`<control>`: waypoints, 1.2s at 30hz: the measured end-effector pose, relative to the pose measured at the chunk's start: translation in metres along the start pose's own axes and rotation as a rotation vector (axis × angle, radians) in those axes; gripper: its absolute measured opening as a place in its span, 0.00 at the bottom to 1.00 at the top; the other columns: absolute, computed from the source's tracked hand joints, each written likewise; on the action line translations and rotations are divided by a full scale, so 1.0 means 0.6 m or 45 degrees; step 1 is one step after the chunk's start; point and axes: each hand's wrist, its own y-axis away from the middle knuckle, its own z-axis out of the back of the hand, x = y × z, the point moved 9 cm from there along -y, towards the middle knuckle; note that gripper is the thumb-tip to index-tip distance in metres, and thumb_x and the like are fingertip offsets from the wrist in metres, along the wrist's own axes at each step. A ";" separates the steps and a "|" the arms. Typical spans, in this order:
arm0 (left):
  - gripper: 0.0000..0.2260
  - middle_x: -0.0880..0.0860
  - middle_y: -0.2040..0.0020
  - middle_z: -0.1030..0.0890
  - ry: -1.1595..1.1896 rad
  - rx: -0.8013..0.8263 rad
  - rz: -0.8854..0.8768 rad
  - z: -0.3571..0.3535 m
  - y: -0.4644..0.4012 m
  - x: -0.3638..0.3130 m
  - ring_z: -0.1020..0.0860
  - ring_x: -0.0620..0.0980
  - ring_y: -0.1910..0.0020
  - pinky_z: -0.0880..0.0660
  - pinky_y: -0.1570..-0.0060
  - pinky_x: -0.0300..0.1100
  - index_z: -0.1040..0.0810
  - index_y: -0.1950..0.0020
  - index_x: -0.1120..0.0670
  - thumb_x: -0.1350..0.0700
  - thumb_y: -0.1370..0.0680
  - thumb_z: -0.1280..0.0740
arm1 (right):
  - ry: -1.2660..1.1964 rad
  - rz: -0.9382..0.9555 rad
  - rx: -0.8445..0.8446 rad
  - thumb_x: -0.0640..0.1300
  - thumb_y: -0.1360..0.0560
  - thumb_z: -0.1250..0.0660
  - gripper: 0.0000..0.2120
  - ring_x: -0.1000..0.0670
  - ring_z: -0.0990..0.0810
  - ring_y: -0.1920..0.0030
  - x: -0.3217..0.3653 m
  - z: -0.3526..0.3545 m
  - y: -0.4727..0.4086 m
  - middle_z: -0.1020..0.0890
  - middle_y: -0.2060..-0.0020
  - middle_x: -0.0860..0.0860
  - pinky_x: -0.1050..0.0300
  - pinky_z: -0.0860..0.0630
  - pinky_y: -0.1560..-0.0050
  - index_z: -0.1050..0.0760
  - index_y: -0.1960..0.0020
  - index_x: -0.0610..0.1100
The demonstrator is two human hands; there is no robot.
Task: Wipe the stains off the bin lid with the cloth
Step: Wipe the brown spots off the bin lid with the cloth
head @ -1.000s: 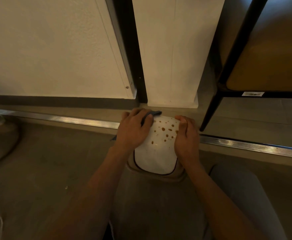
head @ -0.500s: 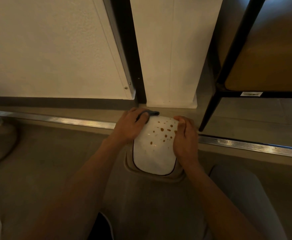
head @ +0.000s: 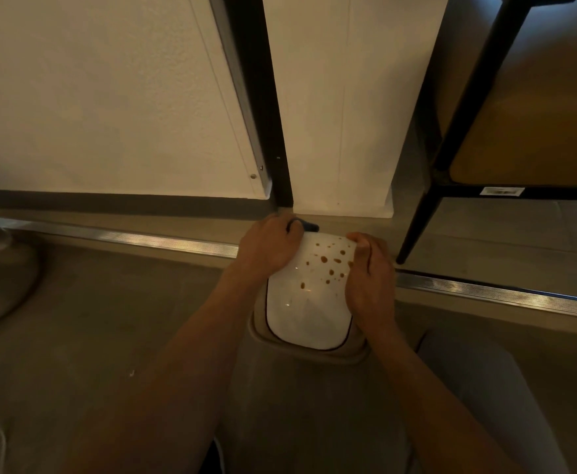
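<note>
Nearest the person, the white bin lid (head: 305,302) sits on top of the beige bin (head: 311,388), its long axis running straight away from the body toward the white wall panel (head: 341,114). The near half of the lid is clean; the brown stains (head: 329,265) are scattered over the far half, toward its right side.

The right hand (head: 369,285) lies along the lid's right edge, its grip curled on the rim with the thumb up near the lid's far right corner, so it looks to be steadying the lid and carries nothing else.

The left hand (head: 270,249) is at the lid's far left corner, its grip closed on the dark cloth (head: 305,225). Only a small bunch of the cloth shows past the fingers, just beyond the lid's far edge and apart from the spots.

From that grip the stains lie to the right and slightly back toward the person. The left hand is the one that has the cloth, so the coming move is most likely a sweep rightward across the lid's far half, ending against the right hand. No spot looks wiped yet.
</note>
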 end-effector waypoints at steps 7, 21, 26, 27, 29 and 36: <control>0.19 0.48 0.32 0.26 -0.061 -0.224 -0.385 0.017 0.072 -0.014 0.31 0.49 0.35 0.33 0.36 0.47 0.27 0.30 0.46 0.44 0.16 0.49 | 0.027 0.054 -0.004 0.51 0.17 0.51 0.19 0.50 0.25 0.41 0.004 -0.003 0.000 0.24 0.44 0.51 0.54 0.29 0.37 0.25 0.40 0.46; 0.17 0.48 0.29 0.27 -0.045 -0.245 -0.397 0.033 0.095 -0.015 0.36 0.43 0.33 0.40 0.35 0.42 0.28 0.28 0.47 0.48 0.15 0.46 | 0.018 0.059 0.007 0.52 0.17 0.51 0.19 0.50 0.26 0.42 0.009 -0.003 0.000 0.24 0.45 0.52 0.55 0.29 0.38 0.25 0.40 0.46; 0.19 0.51 0.34 0.24 -0.093 -0.094 -0.080 0.008 0.031 -0.012 0.28 0.56 0.35 0.34 0.39 0.46 0.25 0.32 0.46 0.44 0.16 0.49 | 0.004 0.040 0.012 0.53 0.18 0.52 0.20 0.51 0.26 0.42 0.006 -0.002 0.001 0.25 0.45 0.53 0.57 0.31 0.38 0.25 0.39 0.45; 0.20 0.50 0.34 0.24 -0.122 -0.108 -0.096 0.004 0.033 -0.024 0.28 0.56 0.35 0.32 0.37 0.50 0.25 0.33 0.45 0.42 0.18 0.50 | 0.006 0.034 0.013 0.53 0.18 0.52 0.20 0.51 0.26 0.41 0.006 -0.002 0.001 0.25 0.45 0.52 0.57 0.31 0.38 0.25 0.39 0.45; 0.22 0.47 0.32 0.25 -0.184 -0.172 -0.164 0.000 0.053 -0.036 0.30 0.56 0.33 0.32 0.35 0.55 0.25 0.32 0.44 0.41 0.19 0.51 | 0.015 0.040 0.013 0.52 0.18 0.52 0.21 0.51 0.26 0.42 0.007 -0.003 0.000 0.24 0.45 0.51 0.57 0.31 0.37 0.25 0.39 0.45; 0.20 0.47 0.29 0.28 -0.092 -0.223 -0.264 0.023 0.078 -0.002 0.31 0.53 0.32 0.32 0.36 0.47 0.27 0.28 0.44 0.42 0.16 0.47 | 0.052 0.054 0.030 0.52 0.18 0.52 0.20 0.50 0.26 0.41 0.007 -0.005 -0.002 0.24 0.44 0.50 0.57 0.31 0.38 0.25 0.39 0.46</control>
